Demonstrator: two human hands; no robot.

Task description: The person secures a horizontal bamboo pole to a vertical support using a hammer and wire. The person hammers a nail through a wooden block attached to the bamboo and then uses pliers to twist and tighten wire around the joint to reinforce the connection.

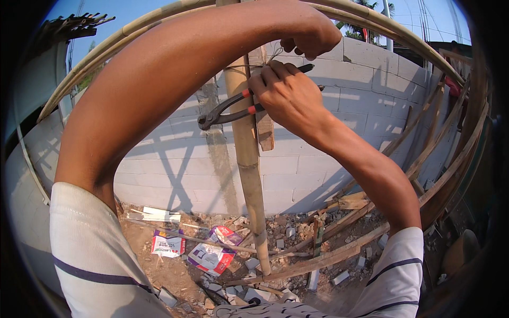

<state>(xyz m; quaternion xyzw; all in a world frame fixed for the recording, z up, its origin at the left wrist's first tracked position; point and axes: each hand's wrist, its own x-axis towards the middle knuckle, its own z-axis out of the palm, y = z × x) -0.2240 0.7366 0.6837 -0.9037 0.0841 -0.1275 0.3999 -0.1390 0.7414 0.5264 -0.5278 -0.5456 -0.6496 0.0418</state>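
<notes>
My right hand (289, 95) is closed round the handles of a pair of end-cutting pincers (216, 116), dark metal with red bands on the grips. The jaws point left, across a bamboo pole (245, 138). My left arm reaches over the top, and my left hand (314, 34) is curled with its fingertips at a thin wire (275, 52). That wire goes round the pole and a wooden batten (266, 127) standing beside it. Part of the wire is hidden by my hands, so its full path does not show.
Behind stands a grey block wall (175, 153). Curved-looking bamboo poles (382, 26) cross overhead. Wooden planks (318, 262) lean and lie at the right. Rubble and printed paper sacks (214, 250) litter the ground round the pole's foot.
</notes>
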